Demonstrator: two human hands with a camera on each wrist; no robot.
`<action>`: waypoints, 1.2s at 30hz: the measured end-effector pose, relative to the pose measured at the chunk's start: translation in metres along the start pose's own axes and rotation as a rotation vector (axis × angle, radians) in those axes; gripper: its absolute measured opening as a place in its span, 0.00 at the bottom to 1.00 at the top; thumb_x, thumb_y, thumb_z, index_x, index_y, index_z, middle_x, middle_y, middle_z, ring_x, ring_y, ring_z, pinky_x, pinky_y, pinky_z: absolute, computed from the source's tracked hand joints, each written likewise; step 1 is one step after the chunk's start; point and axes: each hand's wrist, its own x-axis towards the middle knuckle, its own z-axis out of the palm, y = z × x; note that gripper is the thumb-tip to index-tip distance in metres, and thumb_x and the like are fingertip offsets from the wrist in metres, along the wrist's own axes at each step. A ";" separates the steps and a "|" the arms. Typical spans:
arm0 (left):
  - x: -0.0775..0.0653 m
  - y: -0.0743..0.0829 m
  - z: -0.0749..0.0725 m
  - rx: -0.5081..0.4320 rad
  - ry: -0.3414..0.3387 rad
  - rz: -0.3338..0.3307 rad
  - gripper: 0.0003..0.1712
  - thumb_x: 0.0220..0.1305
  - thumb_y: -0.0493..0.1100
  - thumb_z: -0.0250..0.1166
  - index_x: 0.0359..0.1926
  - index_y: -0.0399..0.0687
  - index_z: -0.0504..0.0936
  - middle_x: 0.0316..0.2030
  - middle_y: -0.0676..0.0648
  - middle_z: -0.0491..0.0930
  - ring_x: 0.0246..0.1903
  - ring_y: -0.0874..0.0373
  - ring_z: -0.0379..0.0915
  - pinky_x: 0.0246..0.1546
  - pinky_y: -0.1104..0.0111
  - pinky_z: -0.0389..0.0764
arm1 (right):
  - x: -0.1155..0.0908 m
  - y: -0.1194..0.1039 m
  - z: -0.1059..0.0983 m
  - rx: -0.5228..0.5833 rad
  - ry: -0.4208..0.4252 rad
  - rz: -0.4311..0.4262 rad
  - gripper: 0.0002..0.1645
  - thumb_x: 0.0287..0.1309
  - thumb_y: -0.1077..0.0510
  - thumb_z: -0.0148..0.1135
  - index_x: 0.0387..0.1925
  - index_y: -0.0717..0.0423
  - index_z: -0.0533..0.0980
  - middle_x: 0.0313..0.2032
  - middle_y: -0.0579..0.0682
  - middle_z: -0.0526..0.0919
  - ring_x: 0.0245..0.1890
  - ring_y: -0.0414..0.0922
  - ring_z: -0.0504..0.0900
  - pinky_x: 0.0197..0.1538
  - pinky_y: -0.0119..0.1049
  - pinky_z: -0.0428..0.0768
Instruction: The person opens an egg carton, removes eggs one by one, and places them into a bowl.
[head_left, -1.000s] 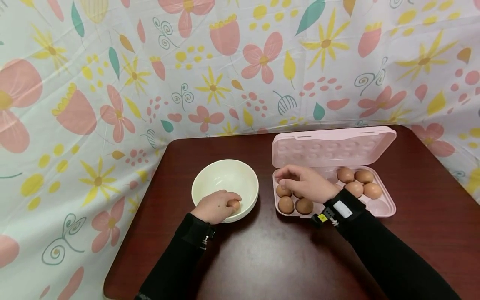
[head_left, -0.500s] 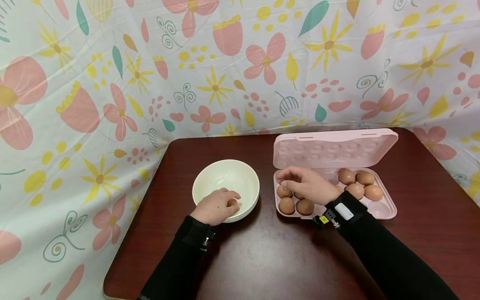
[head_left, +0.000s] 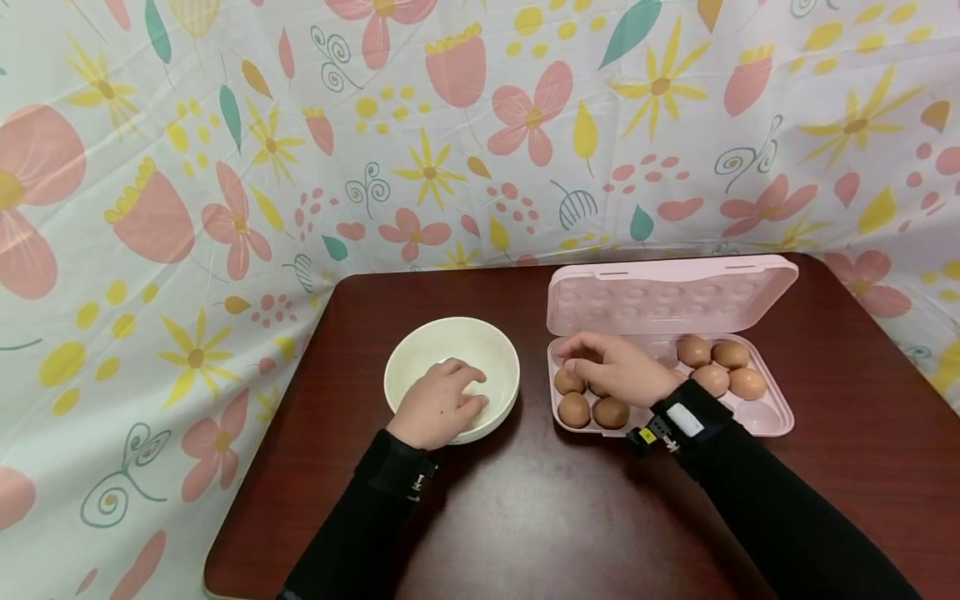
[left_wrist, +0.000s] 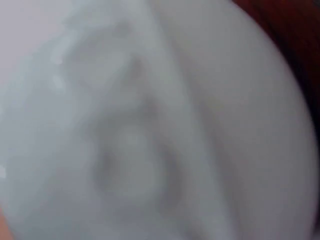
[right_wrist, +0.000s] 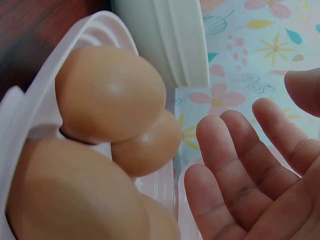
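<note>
My left hand (head_left: 441, 406) reaches over the near side of a cream bowl (head_left: 480, 340), its thumb and index finger spread apart. Nothing shows between those fingers, and the hand covers part of the bowl's inside. Blurred, the left wrist view holds mostly the bowl's pale wall (left_wrist: 250, 100). Above the left part of a pink egg carton (head_left: 772, 417) hovers my right hand (head_left: 622, 368), fingers loosely bent and holding nothing. Several brown eggs sit in the carton, among them a front-left egg (head_left: 573, 410). In the right wrist view, an egg (right_wrist: 110, 95) lies beside the empty fingers.
The carton's raised lid (head_left: 660, 300) stands at the back. More eggs (head_left: 711, 379) fill its right part, with a vacant cup (head_left: 756, 412) at the front right corner. A dark wooden table (head_left: 525, 508) carries everything, and a flowered cloth (head_left: 450, 167) hangs behind.
One second ago an egg showed at my left fingertips in the bowl; now none is visible there. The left fingers have spread and the hand has risen slightly. My right hand has stayed put.
</note>
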 end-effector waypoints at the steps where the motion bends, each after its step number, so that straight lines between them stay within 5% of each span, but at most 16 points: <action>1: 0.001 0.002 -0.001 0.001 0.001 0.007 0.18 0.71 0.51 0.60 0.57 0.52 0.82 0.54 0.49 0.77 0.56 0.52 0.73 0.56 0.59 0.73 | 0.000 0.000 0.000 -0.016 0.005 0.006 0.14 0.71 0.55 0.59 0.54 0.54 0.79 0.38 0.54 0.83 0.25 0.44 0.76 0.40 0.34 0.74; 9: 0.011 0.021 0.001 0.044 0.076 0.125 0.17 0.69 0.49 0.63 0.55 0.52 0.82 0.55 0.50 0.76 0.54 0.52 0.73 0.54 0.60 0.74 | -0.001 0.002 -0.004 -0.119 0.042 0.010 0.12 0.70 0.53 0.61 0.52 0.43 0.79 0.40 0.48 0.85 0.35 0.46 0.78 0.46 0.37 0.74; 16: 0.024 0.041 0.005 0.052 0.090 0.194 0.17 0.67 0.49 0.63 0.55 0.51 0.83 0.55 0.49 0.76 0.55 0.52 0.72 0.54 0.61 0.74 | 0.005 0.007 -0.010 -0.229 0.109 -0.029 0.13 0.67 0.61 0.59 0.51 0.55 0.80 0.50 0.53 0.82 0.44 0.49 0.80 0.50 0.46 0.76; 23: 0.035 0.055 0.013 0.060 0.116 0.265 0.17 0.66 0.48 0.64 0.54 0.52 0.84 0.55 0.49 0.76 0.54 0.53 0.72 0.54 0.62 0.75 | 0.007 0.011 -0.018 -0.428 0.186 0.033 0.17 0.62 0.56 0.62 0.50 0.60 0.80 0.53 0.58 0.77 0.56 0.55 0.73 0.59 0.52 0.70; 29: 0.041 0.066 0.020 0.054 0.145 0.311 0.18 0.65 0.46 0.63 0.54 0.51 0.84 0.54 0.48 0.77 0.53 0.53 0.73 0.53 0.63 0.75 | 0.002 0.019 -0.023 -0.533 0.153 0.108 0.26 0.66 0.45 0.62 0.56 0.59 0.79 0.58 0.60 0.75 0.58 0.58 0.74 0.59 0.55 0.72; 36: 0.041 0.072 0.025 0.069 0.144 0.311 0.16 0.66 0.49 0.62 0.52 0.51 0.84 0.54 0.49 0.77 0.53 0.53 0.74 0.52 0.63 0.76 | -0.002 0.027 -0.032 -0.642 0.101 0.193 0.26 0.55 0.59 0.59 0.57 0.57 0.78 0.57 0.58 0.74 0.49 0.57 0.78 0.47 0.51 0.76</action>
